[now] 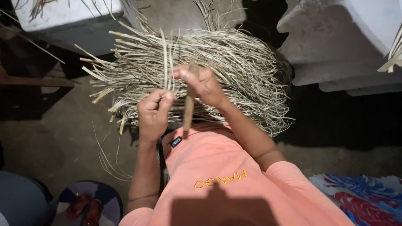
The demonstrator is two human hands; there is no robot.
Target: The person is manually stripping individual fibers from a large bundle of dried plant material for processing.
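My right hand [205, 83] is closed around a wooden stick [189, 104], my fingers wrapped tight near its upper end. The stick is slim, brown and smooth, and its long axis runs almost straight up and down in the view, leaning slightly: the top end pokes out above my knuckles toward the bundle, the lower end points back at my chest, just above the hem of my orange shirt [217, 167].

My left hand [154, 113] is curled into a loose fist, the fingertips pinched shut on a few thin dry strips [168, 62]. Those strips rise nearly upright from my pinch, pale and flat, crossing the grain of the rest.

Both hands are in front of a big bundle of dried reed strips [234, 67], straw-coloured and greyish, lying across the concrete floor [54, 138]. Its long axis runs left to right; the cut ends fan out raggedly on the left, and the strands bend round in a loop on the right. A few loose strips trail over the floor below the left end.

Grey concrete blocks [335, 46] stand beyond the bundle, and a patterned cloth [364, 196] lies at the lower right.
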